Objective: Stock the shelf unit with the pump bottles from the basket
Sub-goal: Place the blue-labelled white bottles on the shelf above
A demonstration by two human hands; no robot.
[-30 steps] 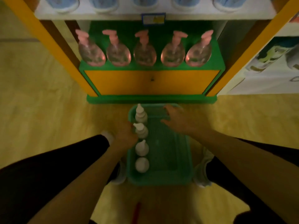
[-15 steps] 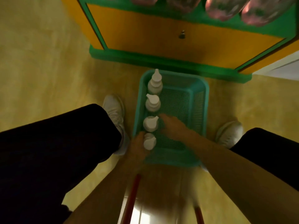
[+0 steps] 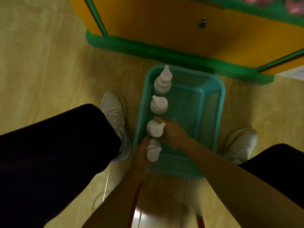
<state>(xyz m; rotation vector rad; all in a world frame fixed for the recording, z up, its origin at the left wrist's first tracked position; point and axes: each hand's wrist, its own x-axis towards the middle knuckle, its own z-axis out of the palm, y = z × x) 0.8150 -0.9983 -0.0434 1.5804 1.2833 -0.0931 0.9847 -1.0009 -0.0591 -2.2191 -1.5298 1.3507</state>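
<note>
A teal mesh basket (image 3: 212,104) stands on the floor in front of the shelf unit (image 3: 172,27). Several white pump bottles stand in a row along its left wall. My left hand (image 3: 141,153) grips the nearest bottle (image 3: 153,152) from the left side. My right hand (image 3: 172,130) wraps around the second bottle (image 3: 154,129) from the right. Two more bottles (image 3: 158,104) (image 3: 162,81) stand farther along the row, untouched.
My two white shoes (image 3: 115,116) (image 3: 240,143) flank the basket, with dark trouser legs at both sides. The shelf unit's green base (image 3: 164,50) lies just beyond the basket. Pink pump bottles (image 3: 294,5) show at the top right. Red rods (image 3: 134,203) cross the floor below.
The view tilted down from the shelf to the basket. Both hands slid back along the row to the two nearest bottles and closed around them.
</note>
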